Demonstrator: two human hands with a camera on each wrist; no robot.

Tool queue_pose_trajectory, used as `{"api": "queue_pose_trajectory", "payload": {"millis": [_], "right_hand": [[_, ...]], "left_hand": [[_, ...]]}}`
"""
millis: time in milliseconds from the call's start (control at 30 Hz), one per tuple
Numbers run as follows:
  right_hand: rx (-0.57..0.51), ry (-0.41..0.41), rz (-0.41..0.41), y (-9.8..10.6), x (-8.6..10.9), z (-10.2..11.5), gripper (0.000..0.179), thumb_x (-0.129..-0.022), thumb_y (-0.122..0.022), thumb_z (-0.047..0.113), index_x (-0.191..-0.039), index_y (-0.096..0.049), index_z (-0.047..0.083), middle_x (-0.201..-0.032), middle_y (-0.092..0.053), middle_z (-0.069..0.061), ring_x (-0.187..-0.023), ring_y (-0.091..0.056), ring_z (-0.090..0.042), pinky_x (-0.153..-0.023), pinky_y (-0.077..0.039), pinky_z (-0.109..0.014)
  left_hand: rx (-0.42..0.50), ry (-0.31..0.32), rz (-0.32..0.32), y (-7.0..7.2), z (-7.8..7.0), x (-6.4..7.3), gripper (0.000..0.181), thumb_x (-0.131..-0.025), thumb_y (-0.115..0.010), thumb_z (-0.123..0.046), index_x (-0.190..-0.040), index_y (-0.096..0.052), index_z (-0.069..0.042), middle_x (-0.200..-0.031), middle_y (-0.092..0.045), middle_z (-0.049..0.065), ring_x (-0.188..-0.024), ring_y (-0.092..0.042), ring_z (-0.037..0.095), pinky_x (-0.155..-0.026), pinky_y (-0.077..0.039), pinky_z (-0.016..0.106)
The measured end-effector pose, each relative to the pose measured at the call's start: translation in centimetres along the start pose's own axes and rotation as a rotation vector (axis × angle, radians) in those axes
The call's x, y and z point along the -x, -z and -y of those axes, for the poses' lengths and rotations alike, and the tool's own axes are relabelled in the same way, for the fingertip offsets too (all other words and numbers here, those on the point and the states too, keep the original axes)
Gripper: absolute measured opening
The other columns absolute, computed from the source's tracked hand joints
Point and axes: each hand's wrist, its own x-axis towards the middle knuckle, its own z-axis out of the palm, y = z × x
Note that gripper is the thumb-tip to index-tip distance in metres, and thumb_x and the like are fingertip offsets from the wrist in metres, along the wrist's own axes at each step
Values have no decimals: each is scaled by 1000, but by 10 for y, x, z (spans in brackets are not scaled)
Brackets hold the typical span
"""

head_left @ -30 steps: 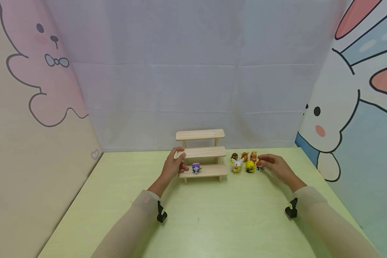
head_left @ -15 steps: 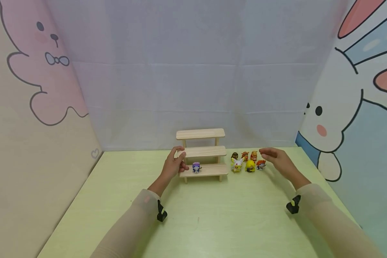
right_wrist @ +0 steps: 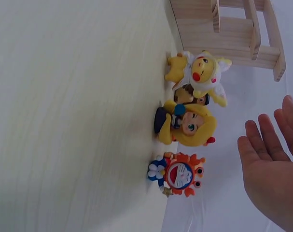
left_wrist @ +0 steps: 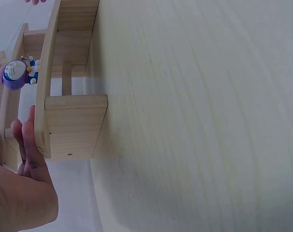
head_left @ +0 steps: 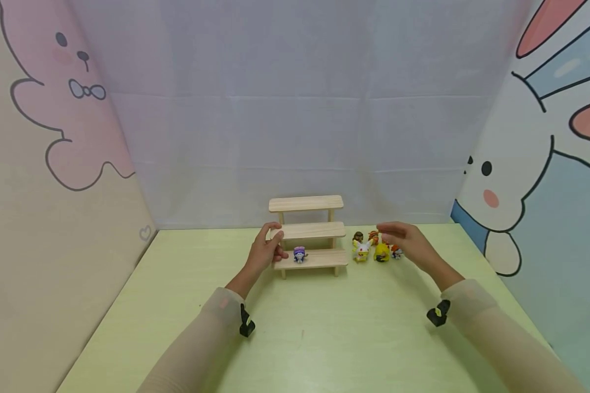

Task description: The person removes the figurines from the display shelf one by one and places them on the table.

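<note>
At the left end of a three-tier wooden display stand (head_left: 307,231), my left hand (head_left: 265,250) holds the middle shelf's end between thumb and forefinger; its other fingers lie by the bottom shelf's end. A cat figurine with a purple cap (head_left: 300,255) stands on the bottom shelf. My right hand (head_left: 410,244) hovers over the group of figurines right of the stand, holding nothing, fingers extended. In the right wrist view are a figurine in a white eared costume (right_wrist: 199,72), a yellow-haired one (right_wrist: 194,128) and one in an orange crab hood (right_wrist: 177,175).
Behind the front figurines stand several more, including a brown-haired one (head_left: 358,237) and an orange one (head_left: 373,237); the right hand partly covers this back row. The pale table (head_left: 324,327) ends at a fabric backdrop (head_left: 300,131), with printed panels on both sides.
My right hand has let go of the orange-hooded figurine, which stays on the table, then lifted and moved left over the group. The left hand keeps its place on the stand.
</note>
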Motion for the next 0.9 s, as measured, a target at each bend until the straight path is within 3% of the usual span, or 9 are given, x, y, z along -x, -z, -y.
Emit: {"api": "queue_pose_trajectory", "payload": {"millis": [233, 533, 667, 900], "right_hand": [[-38, 58, 63, -24, -1, 15, 43, -107, -60, 18, -144, -55, -3, -145, -55, -26, -131, -55, -45, -106, -49, -53], [-73, 108, 134, -60, -1, 26, 42, -105, -63, 19, -140, -59, -3, -141, -60, -22, -132, -57, -38, -98, -52, -24], [-106, 119, 161, -75, -1, 28, 41, -104, -64, 18, -139, -59, -4, -138, -61, -23, -130, -59, -38, -96, -53, -23], [-141, 115, 164, -94, -5, 28, 37, -104, -65, 15, -137, -63, 0, -137, -61, -25, -127, -61, -36, -96, -54, -25]], "left_hand": [[-1, -7, 2, 0, -1, 1, 34, -108, -57, -34, -140, -53, -20, -61, -64, 5, -58, -71, 18, -50, -53, 23], [-2, 4, 7, 1, 1, -1, 39, -110, -55, -30, -146, -50, -15, -61, -62, 5, -58, -70, 16, -51, -54, 23], [0, 5, 12, 2, 1, -2, 41, -110, -54, -28, -148, -48, -14, -61, -61, 3, -58, -70, 15, -52, -54, 23], [4, 14, 14, 2, 3, -4, 41, -109, -56, -33, -146, -50, -17, -62, -62, 4, -65, -74, 26, -53, -55, 24]]}}
